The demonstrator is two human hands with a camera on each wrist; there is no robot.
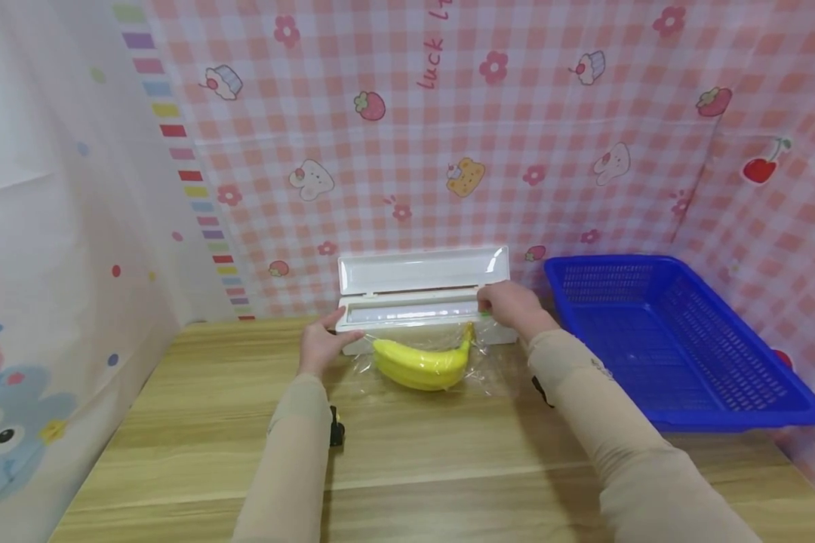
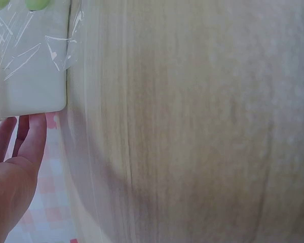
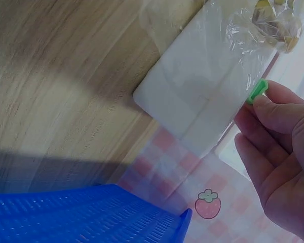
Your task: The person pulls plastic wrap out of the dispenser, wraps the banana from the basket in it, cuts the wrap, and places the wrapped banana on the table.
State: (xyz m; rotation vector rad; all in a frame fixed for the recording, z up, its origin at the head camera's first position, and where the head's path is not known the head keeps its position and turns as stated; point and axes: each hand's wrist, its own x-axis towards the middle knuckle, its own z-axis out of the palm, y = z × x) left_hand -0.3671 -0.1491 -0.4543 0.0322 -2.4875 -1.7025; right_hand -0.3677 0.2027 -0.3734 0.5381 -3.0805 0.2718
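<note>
A white cling film dispenser (image 1: 355, 348) stands at the back of the table with its long lid (image 1: 424, 271) tipped up. A roll of film (image 1: 414, 312) lies inside. Clear film hangs over the front and lies against a yellow banana (image 1: 421, 367), stem pointing up to the right. My left hand (image 1: 321, 345) grips the dispenser's left end, thumb on the front side and fingers at the end. At the right end, my right hand (image 1: 512, 305) pinches a small green slide cutter (image 3: 257, 91) between thumb and index finger; its other fingers are loosely bent.
A blue plastic basket (image 1: 747, 320) stands on the right, close to my right forearm. Behind the dispenser hangs a pink checked cloth (image 1: 407, 151). The wooden table (image 1: 414, 483) stretches toward me, and a white printed cloth (image 1: 47, 226) borders it on the left.
</note>
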